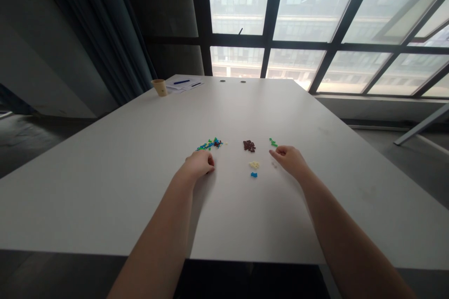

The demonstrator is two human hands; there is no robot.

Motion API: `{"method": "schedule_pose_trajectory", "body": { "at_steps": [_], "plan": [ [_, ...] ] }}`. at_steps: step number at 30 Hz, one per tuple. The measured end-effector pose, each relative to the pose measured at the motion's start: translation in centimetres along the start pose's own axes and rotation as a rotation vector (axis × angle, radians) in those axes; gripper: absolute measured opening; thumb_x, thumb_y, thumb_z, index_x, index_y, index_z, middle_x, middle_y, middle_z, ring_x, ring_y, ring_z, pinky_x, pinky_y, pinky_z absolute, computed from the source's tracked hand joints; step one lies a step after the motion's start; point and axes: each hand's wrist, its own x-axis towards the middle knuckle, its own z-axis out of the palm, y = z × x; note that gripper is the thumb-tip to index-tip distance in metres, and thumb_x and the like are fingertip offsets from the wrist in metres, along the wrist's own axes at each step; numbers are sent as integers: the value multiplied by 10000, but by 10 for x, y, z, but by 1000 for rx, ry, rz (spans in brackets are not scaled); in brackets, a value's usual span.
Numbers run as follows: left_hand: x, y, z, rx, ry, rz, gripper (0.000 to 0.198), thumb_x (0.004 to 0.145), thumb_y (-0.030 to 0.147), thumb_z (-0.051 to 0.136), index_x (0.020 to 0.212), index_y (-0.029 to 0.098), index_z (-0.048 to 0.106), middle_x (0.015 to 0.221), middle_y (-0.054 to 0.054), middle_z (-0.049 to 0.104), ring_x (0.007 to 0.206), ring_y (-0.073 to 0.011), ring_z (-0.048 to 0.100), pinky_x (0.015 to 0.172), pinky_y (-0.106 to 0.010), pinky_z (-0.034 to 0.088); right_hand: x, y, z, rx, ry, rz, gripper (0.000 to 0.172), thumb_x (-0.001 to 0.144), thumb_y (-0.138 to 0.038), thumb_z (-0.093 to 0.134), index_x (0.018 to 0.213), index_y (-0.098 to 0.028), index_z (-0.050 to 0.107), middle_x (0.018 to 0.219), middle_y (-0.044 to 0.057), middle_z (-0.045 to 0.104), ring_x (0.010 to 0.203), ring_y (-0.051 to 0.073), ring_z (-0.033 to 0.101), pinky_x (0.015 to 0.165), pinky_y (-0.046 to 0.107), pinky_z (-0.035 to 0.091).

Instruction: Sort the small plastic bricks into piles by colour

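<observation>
Your left hand point(198, 165) is curled just below the mixed blue-green pieces point(210, 144) — you can't tell if it grips any. Your right hand point(288, 160) is loosely curled, nothing visibly held, its fingertips just below the green pieces point(272, 142) — the dark red pieces point(249, 145) lie between your hands, heaped apart, which keeps that colour separate.
</observation>
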Motion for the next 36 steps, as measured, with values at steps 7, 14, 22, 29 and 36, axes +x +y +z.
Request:
{"method": "schedule_pose_trajectory", "body": {
  "at_steps": [7, 14, 22, 29, 36],
  "plan": [
    [-4, 28, 8, -354, 327, 419, 135, 740, 279, 507, 766, 186, 601, 766, -16, 645, 657, -125, 575, 617, -237, 452, -4, -8, -4, 114, 155, -127, 305, 749, -397, 493, 533, -181, 478, 469, -56, 279, 466, 85, 296, 491, 224, 252],
    [-10, 57, 31, -495, 492, 681, 159, 811, 244, 480, 884, 200, 614, 860, -24, 659, 750, -112, 588, 672, -222, 482, -19, -31, 7, 264, 121, -529, 140, 752, -277, 571, 837, -199, 651, 601, -23, 439, 585, 108, 420, 597, 230, 355],
    [-15, 61, 38, -574, 490, 685, 193, 795, 303, 528, 958, 205, 560, 860, -26, 663, 753, -116, 605, 613, -207, 491, -20, -33, 17, 273, 176, -568, 124, 745, -280, 607, 833, -217, 667, 634, -4, 516, 649, 133, 480, 651, 267, 387],
    [-14, 62, 39, -607, 486, 650, 193, 787, 295, 539, 954, 201, 559, 864, -36, 673, 763, -127, 617, 634, -228, 496, -21, -34, 16, 273, 208, -577, 115, 754, -281, 599, 822, -216, 666, 655, 3, 536, 662, 135, 493, 662, 276, 394],
    [-14, 63, 41, -689, 507, 645, 169, 772, 272, 566, 926, 204, 558, 831, -19, 681, 766, -124, 628, 701, -241, 493, -23, -35, 15, 280, 207, -601, 92, 747, -255, 614, 806, -210, 668, 639, -6, 524, 635, 126, 480, 656, 272, 390]
  ]
}}
